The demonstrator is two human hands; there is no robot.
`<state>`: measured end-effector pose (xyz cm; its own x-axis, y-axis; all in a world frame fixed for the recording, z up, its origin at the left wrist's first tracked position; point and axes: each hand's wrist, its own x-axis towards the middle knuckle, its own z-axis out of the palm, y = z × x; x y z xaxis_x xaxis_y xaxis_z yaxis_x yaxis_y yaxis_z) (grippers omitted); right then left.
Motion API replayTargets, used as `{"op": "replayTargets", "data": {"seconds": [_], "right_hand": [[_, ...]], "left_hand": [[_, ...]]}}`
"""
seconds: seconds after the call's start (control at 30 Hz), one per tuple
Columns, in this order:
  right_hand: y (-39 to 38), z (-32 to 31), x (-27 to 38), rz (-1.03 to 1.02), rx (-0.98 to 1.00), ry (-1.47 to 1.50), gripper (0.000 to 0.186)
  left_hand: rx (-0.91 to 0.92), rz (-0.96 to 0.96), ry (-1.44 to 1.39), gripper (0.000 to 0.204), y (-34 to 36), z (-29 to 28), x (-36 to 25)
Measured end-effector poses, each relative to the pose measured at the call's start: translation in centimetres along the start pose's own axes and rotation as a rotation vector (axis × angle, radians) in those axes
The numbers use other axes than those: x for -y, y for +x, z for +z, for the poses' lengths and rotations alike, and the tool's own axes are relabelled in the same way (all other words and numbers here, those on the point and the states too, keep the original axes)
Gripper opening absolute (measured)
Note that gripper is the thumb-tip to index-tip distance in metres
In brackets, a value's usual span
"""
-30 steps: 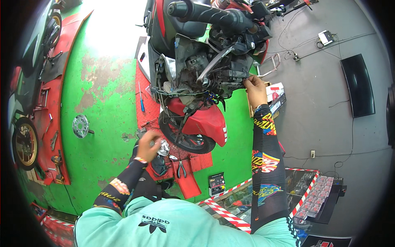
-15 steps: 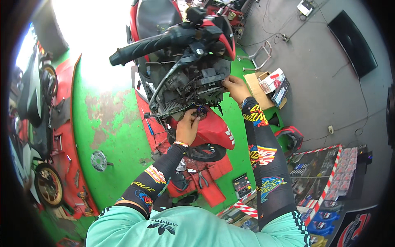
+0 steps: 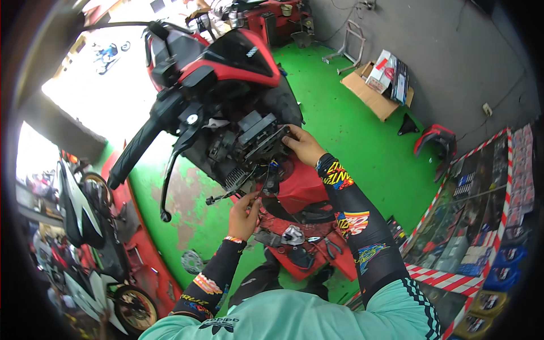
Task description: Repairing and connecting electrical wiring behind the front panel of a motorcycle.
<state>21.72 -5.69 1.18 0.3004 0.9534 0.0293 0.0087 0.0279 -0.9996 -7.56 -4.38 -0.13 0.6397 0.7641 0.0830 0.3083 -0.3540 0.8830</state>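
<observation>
A red motorcycle (image 3: 238,62) stands in front of me with its front stripped, leaving black parts and wiring bare. My right hand (image 3: 304,145) pinches the right edge of a black box-shaped unit (image 3: 258,131) between thumb and fingers. Lower and to the left, my left hand (image 3: 245,216) has its fingertips together beside thin dark wires; what lies between them is too small to make out. Blue and yellow wires (image 3: 274,165) show between my hands, above the red front fender (image 3: 303,187). The black handlebar grip (image 3: 136,148) and brake lever (image 3: 166,190) jut out to the left.
Pliers (image 3: 332,247) and a crumpled rag (image 3: 292,234) lie on the red stand (image 3: 283,263) below the wheel. A brake disc (image 3: 194,262) sits on the green floor. An open cardboard box (image 3: 371,93) and a glass display case (image 3: 464,226) are to the right; another motorcycle (image 3: 85,215) is at left.
The view has swung, and the handlebar now appears farther left. My left hand has drawn back from the blue wires toward me. My right hand stays at the black unit's edge.
</observation>
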Motion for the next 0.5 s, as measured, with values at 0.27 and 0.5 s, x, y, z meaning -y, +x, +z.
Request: {"op": "replayTargets", "data": {"seconds": [0.27,0.5], "right_hand": [[1.4,-0.1,-2.5,-0.183,-0.245,-0.259,0.028],[-5.5,-7.0,-0.9,-0.252,-0.392,-0.76,0.029]], "left_hand": [[0.048,-0.002,0.078,0.023,0.2,-1.5,0.1],[0.098,-0.024,0.202,0.027,0.5,-1.5,0.2]]}}
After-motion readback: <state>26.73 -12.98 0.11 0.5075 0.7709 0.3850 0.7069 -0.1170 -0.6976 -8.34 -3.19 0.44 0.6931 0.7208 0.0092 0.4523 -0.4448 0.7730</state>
